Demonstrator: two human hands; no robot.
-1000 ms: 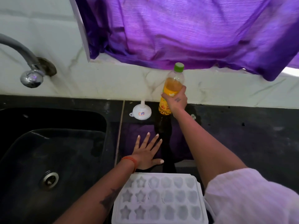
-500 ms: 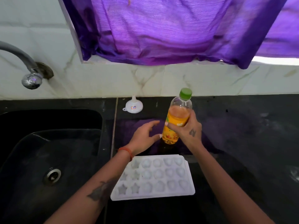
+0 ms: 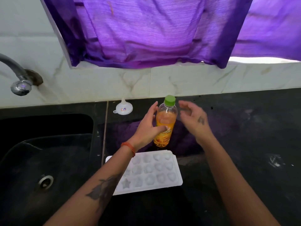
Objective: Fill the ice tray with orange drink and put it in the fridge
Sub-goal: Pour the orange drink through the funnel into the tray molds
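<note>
One clear plastic bottle with a green screw cap (image 3: 166, 121) stands upright on the black stone counter (image 3: 244, 144), capped, holding orange drink up to about its shoulder, with clear space above the liquid below the cap. One white plastic ice tray (image 3: 151, 172) lies flat on the counter nearer the person, just in front of the bottle and apart from it; its moulded cells, some star-shaped and some rounded, run in three rows and look empty, though the left forearm covers the tray's left part, so the full count cannot be told. One small white plastic funnel (image 3: 123, 107) rests mouth-down against the wall, left of the bottle and apart from it. Two hands are in view. The left hand (image 3: 146, 126) holds the bottle from its left side, thumb across the label and fingers reaching up along the bottle's far side. The right hand (image 3: 193, 118) hovers just right of the bottle, fingers loosely curved and spread, holding nothing; it is blurred. One black sink basin (image 3: 48, 152) with one round metal drain (image 3: 46, 181) sits to the left, under one curved metal tap (image 3: 17, 79). One purple curtain (image 3: 154, 30) hangs above the counter.
</note>
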